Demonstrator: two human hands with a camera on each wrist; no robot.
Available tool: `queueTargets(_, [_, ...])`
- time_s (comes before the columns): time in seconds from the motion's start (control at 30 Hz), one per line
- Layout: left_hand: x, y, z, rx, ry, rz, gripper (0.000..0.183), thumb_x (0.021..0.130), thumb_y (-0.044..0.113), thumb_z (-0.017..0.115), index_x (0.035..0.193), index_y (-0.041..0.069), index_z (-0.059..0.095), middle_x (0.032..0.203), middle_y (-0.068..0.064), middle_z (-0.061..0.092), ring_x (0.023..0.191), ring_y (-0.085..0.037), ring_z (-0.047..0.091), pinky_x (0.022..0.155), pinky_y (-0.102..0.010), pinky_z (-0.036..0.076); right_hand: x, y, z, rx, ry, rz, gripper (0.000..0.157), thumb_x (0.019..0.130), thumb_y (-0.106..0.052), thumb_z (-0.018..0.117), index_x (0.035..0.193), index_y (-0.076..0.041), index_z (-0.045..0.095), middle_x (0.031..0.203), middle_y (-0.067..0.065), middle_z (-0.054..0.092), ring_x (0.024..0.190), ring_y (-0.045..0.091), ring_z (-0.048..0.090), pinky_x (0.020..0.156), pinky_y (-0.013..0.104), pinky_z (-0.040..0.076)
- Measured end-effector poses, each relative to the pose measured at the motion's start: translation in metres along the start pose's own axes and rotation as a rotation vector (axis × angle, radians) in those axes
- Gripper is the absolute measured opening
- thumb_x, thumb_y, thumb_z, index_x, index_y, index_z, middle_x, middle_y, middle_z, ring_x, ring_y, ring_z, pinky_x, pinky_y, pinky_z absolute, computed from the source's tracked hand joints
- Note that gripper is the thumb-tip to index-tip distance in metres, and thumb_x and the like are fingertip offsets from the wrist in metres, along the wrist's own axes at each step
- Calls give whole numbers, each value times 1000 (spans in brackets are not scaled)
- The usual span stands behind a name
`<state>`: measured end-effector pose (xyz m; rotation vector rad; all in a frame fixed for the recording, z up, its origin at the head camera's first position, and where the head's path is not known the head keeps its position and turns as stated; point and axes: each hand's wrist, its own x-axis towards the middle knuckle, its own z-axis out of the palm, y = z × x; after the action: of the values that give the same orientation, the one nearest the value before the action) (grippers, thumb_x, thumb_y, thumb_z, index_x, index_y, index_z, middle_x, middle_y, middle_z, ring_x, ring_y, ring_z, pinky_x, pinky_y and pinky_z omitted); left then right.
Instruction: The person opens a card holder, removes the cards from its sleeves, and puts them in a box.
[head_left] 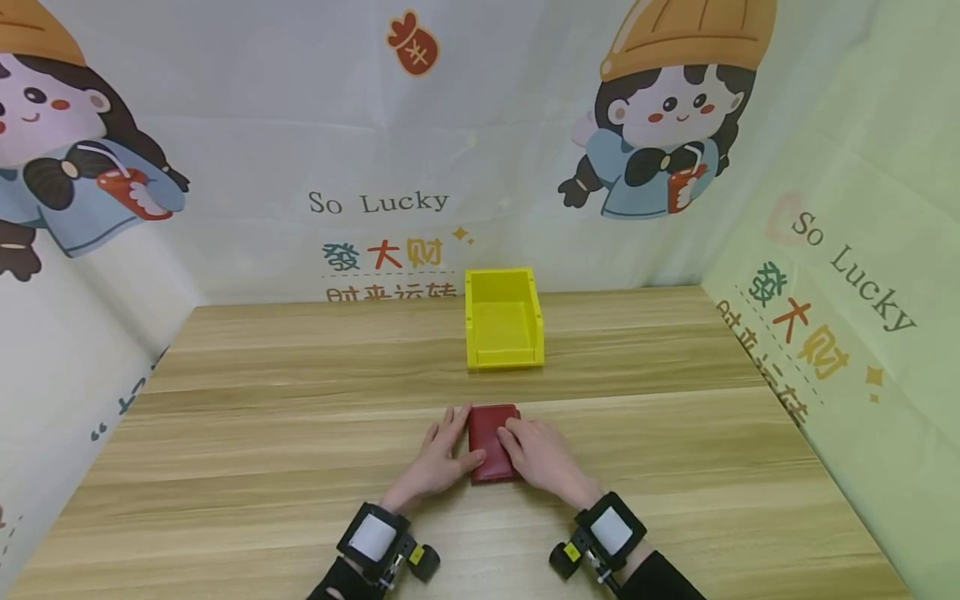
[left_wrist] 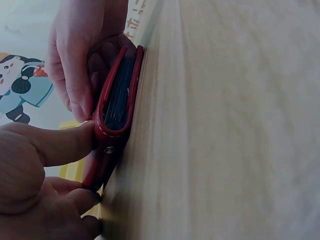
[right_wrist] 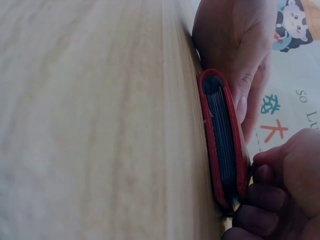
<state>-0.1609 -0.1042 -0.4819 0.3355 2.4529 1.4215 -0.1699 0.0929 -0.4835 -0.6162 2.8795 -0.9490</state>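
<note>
Deep red on the wallet (head_left: 489,425), bluish-black on its inner leaves (right_wrist: 223,135) — bright plain yellow over the bin (head_left: 505,357). Streaky tan grain along the table (head_left: 300,467); white across the backdrop (head_left: 517,150) — patterned with orange-hatted, blue-dressed cartoon figures (head_left: 678,125).

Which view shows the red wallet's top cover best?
The head view: it looks down on the red wallet, so the top cover faces the camera, partly hidden by the left hand and right hand. Both wrist views show the wallet end-on: mainly its edges and the leaves inside.

head view bright, even; wrist views dimmer, tabletop (left_wrist: 240,125) grain blurred.
</note>
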Motion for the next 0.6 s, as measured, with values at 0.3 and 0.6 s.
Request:
queueTargets(0.3, [-1, 3, -1, -2, 1, 15, 79, 99, 10, 69, 162, -8, 25, 167, -36, 24, 161, -50, 7, 129, -63, 0, -2, 1, 1, 19, 16, 2, 31, 110, -16, 52, 79, -12, 55, 66, -5, 40, 60, 10, 38, 58, 22, 27])
queueTargets(0.6, [-1, 0, 0, 5, 0, 8, 78, 99, 10, 69, 162, -8, 26, 167, -36, 24, 161, -51, 8, 129, -63, 0, -3, 5, 0, 99, 39, -13, 31, 110, -14, 51, 79, -10, 54, 67, -6, 37, 61, 8, 36, 60, 22, 27])
